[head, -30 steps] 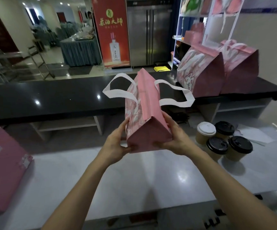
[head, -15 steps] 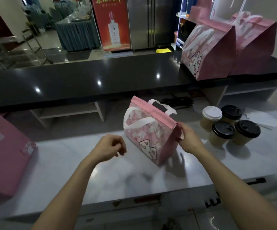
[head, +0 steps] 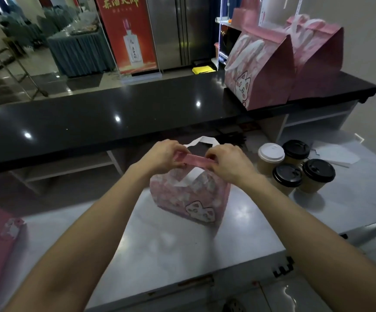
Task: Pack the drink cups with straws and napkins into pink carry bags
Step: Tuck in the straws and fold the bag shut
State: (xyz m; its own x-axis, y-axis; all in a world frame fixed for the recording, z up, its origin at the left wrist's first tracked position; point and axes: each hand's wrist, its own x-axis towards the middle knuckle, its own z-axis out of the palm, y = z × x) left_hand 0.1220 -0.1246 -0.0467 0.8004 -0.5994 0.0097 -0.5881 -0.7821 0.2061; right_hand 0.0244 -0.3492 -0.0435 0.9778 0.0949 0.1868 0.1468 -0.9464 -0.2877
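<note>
While both hands work at the folded top edge of the pink carry bag [head: 189,197], the risks sit close to the fingers. The left hand [head: 162,157] pinches the left end of the pink top strip and the right hand [head: 226,164] pinches the right end, each with curled fingers and thumb closed on the paper. The bag stands upright on the pale marble counter [head: 182,248], its cat print facing the person, one white handle [head: 201,140] looped up behind the hands and another lying against the front panel.

If the two hands pull unevenly, the fold could probably tear at a corner or the bag could tip toward the counter's near edge, since nothing braces its base. Whether the bag already holds anything cannot be seen.

Just right of the bag stand four lidded paper drink cups: one with a white lid [head: 270,157] and three with black lids [head: 295,164]. A right elbow swinging outward could knock them, and a spill would soak the white napkins [head: 335,155] lying beyond them. No straws can be made out with certainty. Two filled pink bags [head: 279,66] sit on the black raised ledge [head: 115,113] behind.
</note>
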